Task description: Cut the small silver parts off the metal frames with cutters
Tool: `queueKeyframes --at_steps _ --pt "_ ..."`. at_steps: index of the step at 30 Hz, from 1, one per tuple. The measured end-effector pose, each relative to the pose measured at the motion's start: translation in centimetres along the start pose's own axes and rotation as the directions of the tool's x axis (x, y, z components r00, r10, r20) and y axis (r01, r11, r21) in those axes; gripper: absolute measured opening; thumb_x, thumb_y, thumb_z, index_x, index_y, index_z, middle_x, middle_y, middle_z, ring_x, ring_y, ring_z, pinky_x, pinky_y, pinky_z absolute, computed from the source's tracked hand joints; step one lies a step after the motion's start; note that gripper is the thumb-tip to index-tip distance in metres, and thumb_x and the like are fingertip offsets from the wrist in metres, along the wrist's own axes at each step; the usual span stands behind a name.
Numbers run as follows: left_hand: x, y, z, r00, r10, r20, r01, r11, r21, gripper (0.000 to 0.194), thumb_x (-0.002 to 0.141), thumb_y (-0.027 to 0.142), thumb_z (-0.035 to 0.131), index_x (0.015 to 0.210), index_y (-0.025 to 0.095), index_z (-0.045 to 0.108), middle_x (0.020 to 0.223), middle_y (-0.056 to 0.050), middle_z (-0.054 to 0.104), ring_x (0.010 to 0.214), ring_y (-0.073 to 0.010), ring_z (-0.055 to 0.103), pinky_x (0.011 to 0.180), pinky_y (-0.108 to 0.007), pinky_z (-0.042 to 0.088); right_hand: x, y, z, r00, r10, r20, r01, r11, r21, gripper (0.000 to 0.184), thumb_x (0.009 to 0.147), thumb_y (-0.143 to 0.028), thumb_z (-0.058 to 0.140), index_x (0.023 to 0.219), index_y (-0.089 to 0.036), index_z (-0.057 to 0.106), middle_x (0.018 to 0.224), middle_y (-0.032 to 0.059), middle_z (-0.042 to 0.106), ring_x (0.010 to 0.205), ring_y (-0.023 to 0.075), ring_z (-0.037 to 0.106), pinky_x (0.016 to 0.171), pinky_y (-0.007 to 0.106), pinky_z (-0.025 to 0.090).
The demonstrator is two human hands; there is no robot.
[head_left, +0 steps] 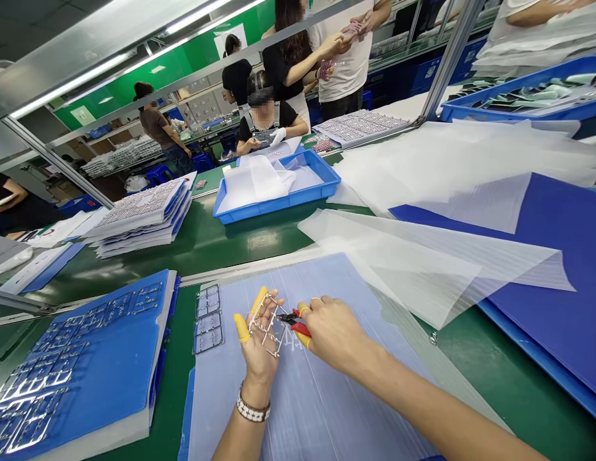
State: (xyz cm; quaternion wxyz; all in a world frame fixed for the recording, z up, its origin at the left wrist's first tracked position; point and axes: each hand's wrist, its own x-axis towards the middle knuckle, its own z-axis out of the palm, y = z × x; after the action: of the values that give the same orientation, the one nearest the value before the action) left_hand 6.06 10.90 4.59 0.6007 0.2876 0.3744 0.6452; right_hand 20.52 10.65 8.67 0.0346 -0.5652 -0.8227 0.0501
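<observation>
My left hand (259, 346), with yellow finger cots and a beaded bracelet, holds a small clear plastic frame of parts (267, 325) above a pale blue sheet (302, 397). My right hand (332, 330) grips red-handled cutters (294, 321), whose tip touches the frame's right edge. Two more clear frames (208, 318) lie flat just left of my left hand.
A blue board holding rows of clear frames (81, 365) lies at the left. Thin white sheets (432, 269) and dark blue boards (557, 288) cover the right. A blue tray (278, 192) and stacked boards (144, 218) sit farther back. Other people work beyond the bench.
</observation>
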Motion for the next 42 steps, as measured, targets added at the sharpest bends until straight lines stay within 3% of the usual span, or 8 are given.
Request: queueKeyframes --at_steps 7,13,18,23,26,29,34,42 --pt "-0.7 0.1 -0.5 0.97 0.214 0.115 -0.234 0.948 0.214 0.069 0.085 0.067 0.03 0.131 0.02 0.052 0.125 -0.014 0.06 0.109 -0.0293 0.057 0.099 -0.045 0.036 -0.2 1.8 0.5 0.995 0.095 -0.02 -0.078 0.905 0.418 0.024 0.08 -0.038 0.057 0.094 -0.018 0.062 0.083 0.0074 0.065 0.08 0.0237 0.059 0.067 0.033 0.039" --pt "-0.9 -0.4 -1.8 0.657 0.35 0.668 -0.752 0.236 0.616 0.076 0.084 0.058 0.045 0.148 0.027 0.018 0.133 -0.015 0.054 0.115 -0.0329 0.05 0.097 -0.051 0.023 1.3 1.0 2.1 0.969 0.22 0.109 -0.127 0.071 0.989 0.032 0.072 -0.049 0.063 0.081 -0.019 0.054 0.07 -0.0035 0.052 0.06 0.0118 0.046 0.054 0.025 0.037" --pt "-1.1 -0.8 -2.3 0.59 0.264 0.763 -0.791 -0.002 0.612 0.083 0.083 0.062 0.042 0.149 0.022 0.011 0.137 -0.017 0.05 0.122 -0.0344 0.044 0.095 -0.051 0.025 1.6 -0.4 3.2 0.952 0.264 0.156 -0.113 -0.169 0.979 0.032 0.064 -0.041 0.07 0.078 -0.019 0.052 0.062 -0.0065 0.045 0.053 0.0091 0.037 0.049 0.023 0.032" --pt "-1.1 -0.6 -2.9 0.814 0.384 0.437 -0.575 0.42 0.702 0.073 0.084 0.063 0.039 0.147 0.03 0.02 0.154 -0.01 0.024 0.137 -0.0334 0.025 0.107 -0.051 0.018 1.0 0.0 3.7 0.953 0.3 0.031 -0.038 0.017 0.999 0.021 0.074 -0.033 0.06 0.088 -0.02 0.051 0.069 -0.004 0.049 0.057 0.0108 0.043 0.052 0.024 0.035" --pt "-0.2 -0.3 -2.8 1.0 0.011 0.022 -0.019 0.91 0.414 0.068 0.088 0.062 0.03 0.147 0.03 0.018 0.152 -0.011 0.028 0.127 -0.0306 0.043 0.103 -0.049 0.03 0.4 -0.4 4.1 0.948 0.201 -0.248 0.149 0.407 0.901 0.017 0.077 -0.019 0.051 0.094 -0.02 0.052 0.076 -0.0003 0.056 0.064 0.0138 0.05 0.06 0.027 0.041" --pt "0.8 -0.1 -2.3 0.909 -0.409 0.078 0.41 0.912 -0.008 0.075 0.085 0.068 0.027 0.145 0.023 0.023 0.14 -0.017 0.045 0.109 -0.0309 0.058 0.094 -0.048 0.04 -0.3 -1.6 4.9 0.876 -0.128 -0.465 0.418 0.683 0.599 0.025 0.07 -0.007 0.047 0.091 -0.021 0.054 0.084 0.0039 0.061 0.077 0.0184 0.053 0.07 0.032 0.043" --pt "1.3 0.1 -1.7 0.835 -0.513 0.198 0.546 0.816 -0.188 0.073 0.085 0.065 0.036 0.139 0.016 0.036 0.125 -0.019 0.058 0.094 -0.0314 0.065 0.087 -0.046 0.045 -1.3 -2.7 5.8 0.813 -0.47 -0.342 0.574 0.744 0.342 0.03 0.067 -0.003 0.049 0.091 -0.02 0.055 0.097 0.006 0.063 0.093 0.0219 0.053 0.085 0.037 0.041" --pt "0.7 -0.2 -1.2 0.917 -0.389 0.086 0.398 0.894 -0.205 0.076 0.082 0.07 0.034 0.116 0.008 0.061 0.117 -0.02 0.064 0.091 -0.026 0.064 0.086 -0.038 0.046 -1.2 -0.6 2.7 0.983 -0.075 -0.167 0.126 0.938 0.322 0.029 0.082 -0.03 0.055 0.107 -0.017 0.059 0.092 0.0103 0.065 0.085 0.0248 0.058 0.077 0.037 0.044"
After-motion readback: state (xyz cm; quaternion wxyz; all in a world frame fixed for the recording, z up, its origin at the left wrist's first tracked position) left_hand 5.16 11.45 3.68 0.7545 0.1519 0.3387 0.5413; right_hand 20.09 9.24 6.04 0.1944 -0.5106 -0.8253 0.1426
